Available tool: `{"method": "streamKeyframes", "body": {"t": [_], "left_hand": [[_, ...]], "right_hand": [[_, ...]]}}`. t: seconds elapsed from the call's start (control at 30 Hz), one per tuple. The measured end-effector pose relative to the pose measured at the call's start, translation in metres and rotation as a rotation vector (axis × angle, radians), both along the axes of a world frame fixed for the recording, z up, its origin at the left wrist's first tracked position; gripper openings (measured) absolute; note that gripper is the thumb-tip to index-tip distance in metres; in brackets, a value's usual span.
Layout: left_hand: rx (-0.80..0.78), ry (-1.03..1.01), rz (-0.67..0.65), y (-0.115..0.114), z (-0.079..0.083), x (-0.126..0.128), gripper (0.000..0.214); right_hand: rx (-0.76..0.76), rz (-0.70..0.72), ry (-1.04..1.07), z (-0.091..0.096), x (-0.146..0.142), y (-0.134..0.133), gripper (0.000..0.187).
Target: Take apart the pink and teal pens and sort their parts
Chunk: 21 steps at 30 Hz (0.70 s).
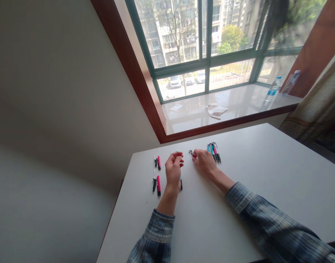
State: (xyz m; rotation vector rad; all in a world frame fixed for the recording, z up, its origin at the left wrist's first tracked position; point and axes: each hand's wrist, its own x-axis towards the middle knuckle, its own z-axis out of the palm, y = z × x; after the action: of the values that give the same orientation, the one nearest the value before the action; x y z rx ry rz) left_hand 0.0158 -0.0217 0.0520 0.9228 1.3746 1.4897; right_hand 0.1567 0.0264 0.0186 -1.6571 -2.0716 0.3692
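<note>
My left hand (173, 168) is curled above the white table, its fingertips close together; a thin pale sliver may show above them, too small to tell. My right hand (203, 161) pinches a small metal pen part (191, 152). Behind it lies a bunch of teal and pink pens (214, 152). Left of my left hand lie separated pen pieces: pink barrels (158, 185), black pieces (154, 185) and a thin white refill (154, 165). One more black piece (181, 185) pokes out beside my left wrist.
The white table (238, 164) ends at a wood-framed window sill (189, 118), which holds a cloth (216, 111) and a plastic water bottle (273, 89). A curtain (312, 104) hangs at the right, and a wall rises at the left.
</note>
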Motion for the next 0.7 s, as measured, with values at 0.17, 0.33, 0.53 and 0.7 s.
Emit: {"method": "streamKeyframes", "body": {"t": [0.17,0.33,0.53,0.7], "left_hand": [[-0.003,-0.009,-0.013,0.001,-0.005,-0.001,0.016],[-0.009,0.028,-0.142,0.001,-0.014,-0.004,0.019],[-0.007,0.295,-0.359,-0.01,-0.034,0.01,0.04],[-0.067,0.198,-0.533,-0.013,-0.04,0.02,0.051]], "right_hand": [[0.008,0.034,0.058,0.001,0.003,-0.001,0.011],[0.056,0.136,0.426,0.004,0.013,-0.003,0.025],[-0.214,0.224,1.084,-0.003,0.019,-0.004,0.049],[-0.316,0.262,1.278,-0.003,0.01,-0.014,0.047]]}}
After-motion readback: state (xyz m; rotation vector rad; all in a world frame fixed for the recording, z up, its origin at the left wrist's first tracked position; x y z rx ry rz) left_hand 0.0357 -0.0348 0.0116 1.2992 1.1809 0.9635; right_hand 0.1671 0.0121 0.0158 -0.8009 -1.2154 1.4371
